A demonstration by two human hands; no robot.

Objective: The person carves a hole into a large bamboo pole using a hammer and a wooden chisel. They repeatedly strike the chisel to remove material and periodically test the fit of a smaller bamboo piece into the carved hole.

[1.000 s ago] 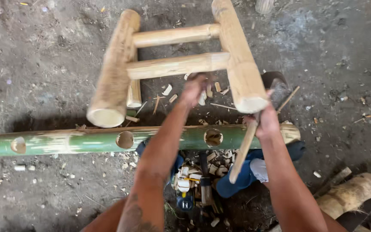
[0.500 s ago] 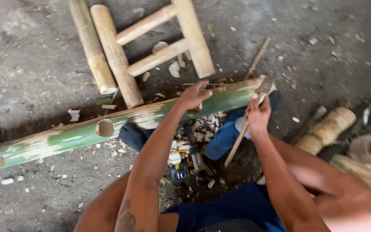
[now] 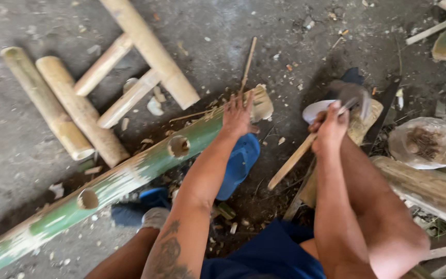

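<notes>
Head view, only one cam. Left hand [image 3: 237, 114] lies flat, fingers spread, pressing on the near end of the long green bamboo pole w/ round holes cut in its side [image 3: 125, 178]; not wrapped around it, just bracing. Pole runs diagonally from bottom left up to centre, resting on the grey concrete floor [image 3: 21, 155], its pale cut end [image 3: 260, 105] just past the fingertips. Two holes clearly show, approx mid-pole [image 3: 178, 146] and lower [image 3: 87, 198]; a possible third at the far bottom-left edge, too cropped to tell.

Right hand [image 3: 331, 124] is clenched around the wooden handle of a hatchet-like tool [image 3: 295, 157], held off to the right of the pole; the metal head [image 3: 354, 98] is blurred, so exact shape unclear. Tool isn't touching the pole.

Upper left: a tan bamboo ladder-like frame w/ two rungs [image 3: 125, 77] lies on the floor, apart from the pole, and a loose tan bamboo piece [image 3: 42, 103] sits beside it. Chips and shavings are scattered around the pole end. Blue sandal [image 3: 238, 160] under the pole.

Progress, judging by this: holes along the pole are already cut, frame partly assembled; the pole isn't joined to anything yet, and work on its end looks unfinished.
</notes>
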